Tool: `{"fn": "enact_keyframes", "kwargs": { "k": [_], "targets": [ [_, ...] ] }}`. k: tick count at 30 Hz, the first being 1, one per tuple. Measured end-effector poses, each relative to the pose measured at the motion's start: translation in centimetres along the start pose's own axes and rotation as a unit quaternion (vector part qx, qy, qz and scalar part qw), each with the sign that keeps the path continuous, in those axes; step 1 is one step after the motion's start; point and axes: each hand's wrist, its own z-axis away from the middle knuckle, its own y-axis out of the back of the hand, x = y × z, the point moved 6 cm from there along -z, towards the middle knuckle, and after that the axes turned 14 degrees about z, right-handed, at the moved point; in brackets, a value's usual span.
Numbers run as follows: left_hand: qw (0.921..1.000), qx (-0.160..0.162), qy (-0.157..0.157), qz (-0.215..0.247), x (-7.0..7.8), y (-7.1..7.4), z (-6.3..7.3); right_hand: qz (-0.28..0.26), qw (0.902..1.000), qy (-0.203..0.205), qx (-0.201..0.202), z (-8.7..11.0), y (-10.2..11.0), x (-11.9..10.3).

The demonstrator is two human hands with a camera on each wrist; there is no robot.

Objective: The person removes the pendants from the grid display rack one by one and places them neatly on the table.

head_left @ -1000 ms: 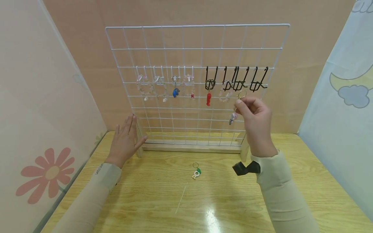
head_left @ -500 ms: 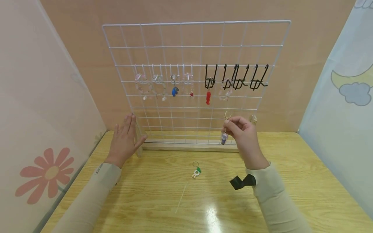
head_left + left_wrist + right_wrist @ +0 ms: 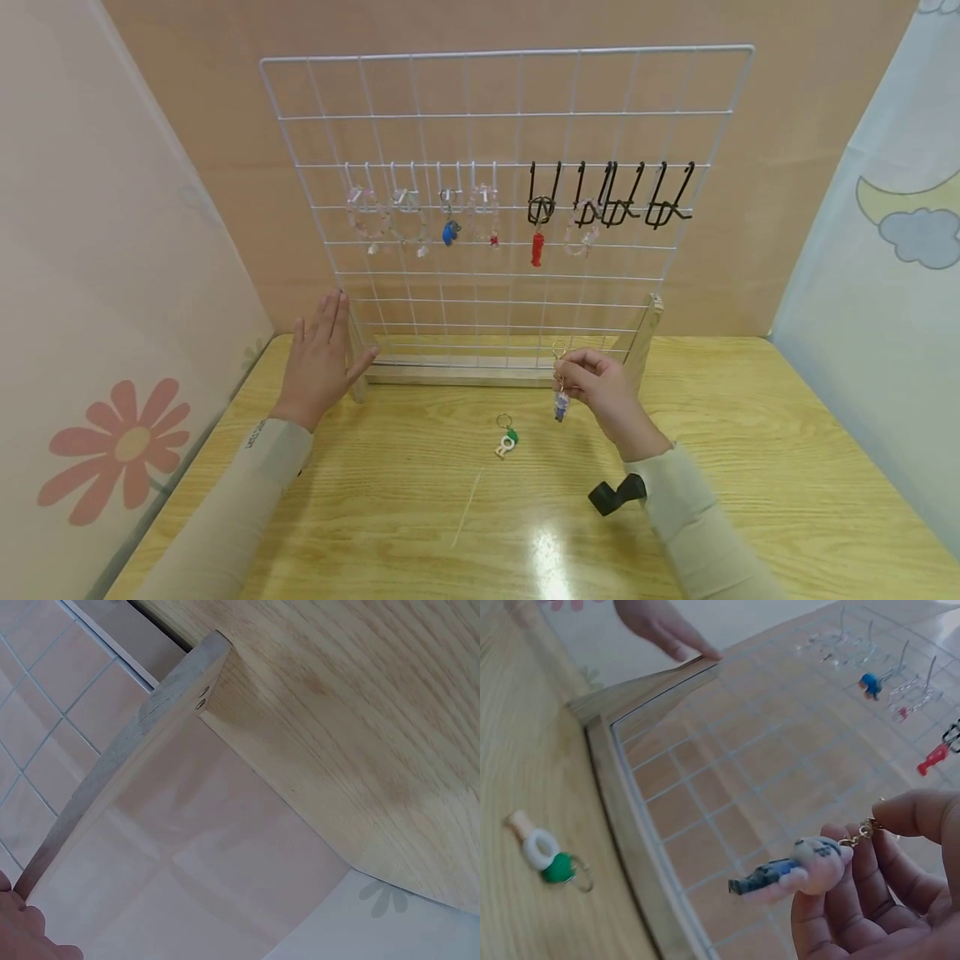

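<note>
My right hand (image 3: 603,398) pinches the gold chain of a keychain with a small pink and grey-blue figure (image 3: 795,871); the figure dangles below the fingertips, in front of the rack's lower right. With fingers straight, my left hand (image 3: 315,362) rests against the left wooden leg (image 3: 127,754) of the white wire grid rack (image 3: 495,275). Lying on the table (image 3: 390,500), a second keychain with a green and white figure (image 3: 507,442) is left of and below my right hand.
White hooks on the rack's left carry beaded bracelets (image 3: 367,221) and a blue keychain (image 3: 450,233). Black hooks (image 3: 663,200) on its right carry a red keychain (image 3: 537,249) and another bracelet (image 3: 582,231). Patterned side walls flank the table.
My right hand has moved down and left with the pink and grey-blue keychain, from near the black hooks to low before the grid. My left hand has stayed in place.
</note>
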Motion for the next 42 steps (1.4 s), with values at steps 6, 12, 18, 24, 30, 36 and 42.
{"fn": "enact_keyframes", "kwargs": {
  "k": [6, 12, 18, 24, 30, 36, 42],
  "targets": [
    [1.0000, 0.001, 0.002, -0.002, 0.1, 0.0, 0.0, 0.026, 0.9984, -0.037, -0.033, -0.1, -0.4, 3.0],
    [1.0000, 0.001, 0.003, 0.002, 0.2, 0.0, 0.0, 0.057, 0.9952, -0.043, -0.066, 0.1, -1.1, 4.9],
    [1.0000, 0.002, -0.001, 0.002, 0.2, 0.0, 0.0, 0.090, 0.9920, -0.047, -0.076, 0.0, -1.6, 6.3],
    [1.0000, -0.001, 0.000, 0.005, 0.2, 0.1, 0.0, 0.112, 0.9887, -0.076, -0.064, -0.3, -2.0, 7.5],
    [1.0000, -0.006, 0.005, 0.004, 0.3, 0.2, 0.1, 0.148, 0.9859, -0.058, -0.051, -0.5, -2.2, 7.6],
    [1.0000, -0.003, 0.004, 0.008, 0.3, 0.2, 0.1, 0.211, 0.9760, -0.041, -0.032, -0.8, -2.5, 7.4],
    [1.0000, -0.001, 0.003, 0.004, 0.1, 0.0, 0.0, 0.255, 0.9655, -0.051, -0.013, -1.1, -2.8, 7.7]
  ]
}}
